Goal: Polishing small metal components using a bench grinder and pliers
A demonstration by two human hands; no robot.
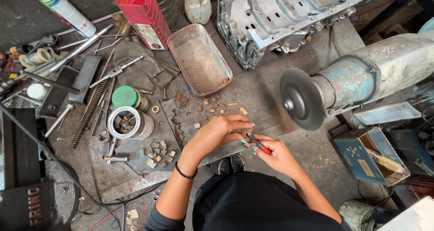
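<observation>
A: If starting at the left, plenty loose to worry about: spring [92, 106] lying across the bench [271, 90], open tin [131, 122] of tan bits, small pile [158, 152] just in front of it.

B: Easy to knock with an elbow, then. Scattered over the edge, hard to find again.

A: Next, left hand [219, 132]. Fingers curled in tight, tips pinched on what looks like a small tan piece [246, 132], held just over the front edge of the bench, close to the body.

B: Small enough to slip or flick away under any squeeze.

A: Exactly. Right against it, a red-handled tool [261, 146]. Pliers or cutters, cannot tell which, with the nose hidden among the fingertips.

B: And the grip on that?

A: Right hand [278, 156] closed round the handles, fingers wrapped, nothing else held.

B: So, tool nose hard against the left fingertips. Pinched skin likely on slipping off so small a piece.

A: Worse further right. Grinder disc [300, 99] bare, no guard showing, near the right hand. Spinning or stopped, cannot tell.

B: Knuckles too close to that on any jerk. Chips toward the eyes as well, with the head straight above.

A: Blue box [370, 154] lower right, open. Likely catch for anything flung.
</observation>
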